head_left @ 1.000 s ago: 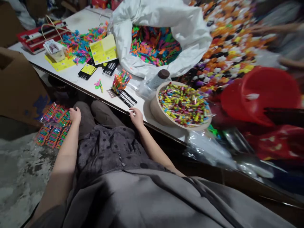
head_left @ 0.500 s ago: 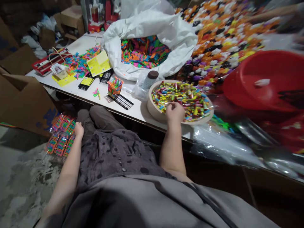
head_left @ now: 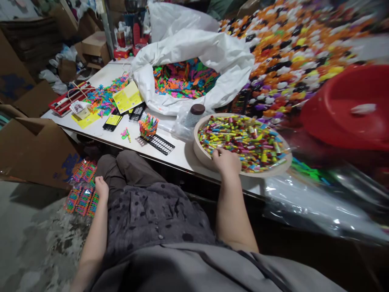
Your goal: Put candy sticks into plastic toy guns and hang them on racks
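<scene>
My right hand point(head_left: 227, 162) rests over the near rim of a round beige bowl point(head_left: 200, 155), its fingers curled in. Heaped in this bowl are small yellow, red and blue tube-like pieces point(head_left: 243, 138); whether one is between my fingers is hidden. My left hand point(head_left: 101, 187) hangs closed beside my leg, next to clear packs of colourful plastic pieces point(head_left: 82, 198) low on the left. What it holds, if anything, cannot be made out. On the table, a black grid rack point(head_left: 162, 144) adjoins a bunch of colourful pieces point(head_left: 148, 126). A single pink-green piece with a yellow tube point(head_left: 126, 134) lies left of them.
A white sack point(head_left: 194, 104) of colourful plastic pieces stands on the table point(head_left: 182, 152). Behind the bowl is a lidded jar point(head_left: 194, 117). A red basin point(head_left: 343, 109) and clear plastic bags point(head_left: 319, 207) are at right. Cardboard boxes point(head_left: 36, 150) stand at left.
The camera view has shifted, so the table and both hands sit lower in the picture. My right hand stays at the bowl's near edge, and my left hand remains closed by my leg.
</scene>
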A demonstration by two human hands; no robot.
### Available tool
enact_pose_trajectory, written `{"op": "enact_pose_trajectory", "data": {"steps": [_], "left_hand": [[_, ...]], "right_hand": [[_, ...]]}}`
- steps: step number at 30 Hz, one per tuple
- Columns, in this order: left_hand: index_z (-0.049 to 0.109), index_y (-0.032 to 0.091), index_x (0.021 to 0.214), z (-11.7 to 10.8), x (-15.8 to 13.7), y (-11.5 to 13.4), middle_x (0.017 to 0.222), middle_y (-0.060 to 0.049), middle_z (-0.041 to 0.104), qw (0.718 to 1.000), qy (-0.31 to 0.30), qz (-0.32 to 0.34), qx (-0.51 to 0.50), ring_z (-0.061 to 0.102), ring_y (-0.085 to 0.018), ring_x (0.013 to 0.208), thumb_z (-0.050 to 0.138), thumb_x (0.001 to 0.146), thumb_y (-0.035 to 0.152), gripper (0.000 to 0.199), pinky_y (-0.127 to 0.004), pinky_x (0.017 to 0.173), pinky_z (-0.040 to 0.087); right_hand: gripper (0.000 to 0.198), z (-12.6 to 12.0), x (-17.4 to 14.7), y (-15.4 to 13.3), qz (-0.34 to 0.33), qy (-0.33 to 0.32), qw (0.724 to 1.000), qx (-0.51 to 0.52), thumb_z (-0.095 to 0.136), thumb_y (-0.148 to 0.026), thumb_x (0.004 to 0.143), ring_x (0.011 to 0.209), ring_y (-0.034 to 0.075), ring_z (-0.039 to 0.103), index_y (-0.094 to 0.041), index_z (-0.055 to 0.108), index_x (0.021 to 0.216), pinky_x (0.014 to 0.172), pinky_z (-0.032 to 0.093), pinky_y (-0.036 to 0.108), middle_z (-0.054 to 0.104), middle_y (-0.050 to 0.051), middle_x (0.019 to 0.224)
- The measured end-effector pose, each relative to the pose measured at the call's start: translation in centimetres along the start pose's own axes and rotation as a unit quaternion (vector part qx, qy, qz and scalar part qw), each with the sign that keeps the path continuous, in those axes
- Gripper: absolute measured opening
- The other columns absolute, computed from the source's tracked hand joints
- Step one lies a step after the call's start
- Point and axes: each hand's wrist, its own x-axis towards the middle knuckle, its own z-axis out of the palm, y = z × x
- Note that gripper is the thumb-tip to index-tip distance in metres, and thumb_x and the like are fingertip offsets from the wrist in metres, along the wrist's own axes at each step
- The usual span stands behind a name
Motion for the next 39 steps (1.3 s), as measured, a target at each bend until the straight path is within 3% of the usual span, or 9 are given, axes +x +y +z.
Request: {"op": "enact_pose_trajectory", "data": {"steps": [11, 18, 21, 26, 31, 33, 35, 39], "left_hand": [[0.04, 0.02, 0.085, 0.1, -0.6, -0.6, 0.083, -0.005, 0.056, 0.997, 0.047, 0.022, -0.053, 0.056, -0.019, 0.083, 0.037, 0.093, 0.027, 0.012, -0.027, 0.076, 0.041], [0.045, 0.018, 0.09, 1.1, -0.6, -1.6, 0.073, -0.001, 0.048, 0.991, 0.051, 0.058, -0.109, 0.051, -0.015, 0.072, 0.039, 0.09, 0.021, 0.006, -0.025, 0.074, 0.041], [0.049, 0.016, 0.097, 2.4, -0.7, -2.2, 0.071, -0.001, 0.047, 0.99, 0.039, 0.073, -0.118, 0.052, -0.017, 0.075, 0.045, 0.085, 0.018, 0.012, -0.028, 0.08, 0.043], [0.054, 0.012, 0.109, 3.7, -2.4, -2.5, 0.082, -0.007, 0.052, 0.988, 0.057, 0.095, -0.108, 0.051, -0.023, 0.097, 0.045, 0.082, 0.014, 0.028, -0.034, 0.1, 0.036], [0.052, 0.011, 0.113, 3.8, -2.2, -1.9, 0.086, -0.008, 0.052, 0.991, 0.027, 0.082, -0.106, 0.052, -0.021, 0.094, 0.043, 0.082, 0.016, 0.032, -0.032, 0.096, 0.038], [0.051, 0.012, 0.112, 3.8, -1.2, -1.9, 0.081, -0.005, 0.051, 0.992, -0.004, 0.06, -0.108, 0.052, -0.019, 0.087, 0.042, 0.082, 0.017, 0.031, -0.03, 0.09, 0.041], [0.051, 0.013, 0.108, 3.7, 0.0, -2.0, 0.076, -0.003, 0.049, 0.993, -0.033, 0.04, -0.111, 0.052, -0.018, 0.078, 0.041, 0.082, 0.017, 0.028, -0.029, 0.082, 0.042], [0.053, 0.015, 0.098, 2.4, 3.1, -2.1, 0.068, 0.001, 0.05, 0.987, -0.117, 0.014, -0.111, 0.051, -0.014, 0.067, 0.046, 0.077, 0.016, 0.022, -0.025, 0.07, 0.043]], "right_hand": [[0.04, -0.3, -0.9, 0.0, 0.024, 0.05, 0.995, 0.084, 0.048, -0.015, 0.084, 0.109, 0.028, 0.052, -0.015, 0.066, 0.12, 0.082, 0.04, 0.036, 0.062, 0.014, 0.119], [0.041, 0.1, -0.9, 0.6, 0.018, 0.072, 0.986, 0.152, 0.05, -0.007, 0.079, 0.096, 0.019, 0.053, -0.016, 0.069, 0.114, 0.077, 0.035, 0.029, 0.064, 0.008, 0.115], [0.041, 0.5, -0.8, 0.9, 0.007, 0.096, 0.985, 0.145, 0.049, -0.008, 0.08, 0.096, 0.02, 0.047, -0.014, 0.067, 0.116, 0.08, 0.029, 0.031, 0.064, 0.012, 0.111], [0.041, 1.1, -0.4, 1.2, 0.037, 0.131, 0.984, 0.115, 0.053, -0.009, 0.08, 0.104, 0.025, 0.038, -0.012, 0.066, 0.118, 0.087, 0.017, 0.041, 0.06, 0.017, 0.118], [0.041, 1.5, 0.1, 1.6, 0.04, 0.135, 0.984, 0.114, 0.055, -0.009, 0.078, 0.11, 0.028, 0.039, -0.01, 0.066, 0.117, 0.089, 0.017, 0.045, 0.059, 0.018, 0.118], [0.038, 1.9, 0.2, 2.1, 0.04, 0.168, 0.977, 0.125, 0.057, -0.01, 0.075, 0.112, 0.03, 0.04, -0.009, 0.068, 0.112, 0.092, 0.017, 0.048, 0.06, 0.019, 0.116], [0.035, 2.5, 0.0, 2.6, 0.021, 0.242, 0.959, 0.143, 0.058, -0.009, 0.072, 0.112, 0.031, 0.042, -0.008, 0.069, 0.106, 0.095, 0.019, 0.049, 0.06, 0.02, 0.113], [0.027, 4.1, -2.3, 1.5, -0.136, 0.393, 0.889, 0.192, 0.047, -0.012, 0.076, 0.102, 0.027, 0.051, -0.008, 0.066, 0.094, 0.093, 0.033, 0.045, 0.06, 0.02, 0.099]]}}
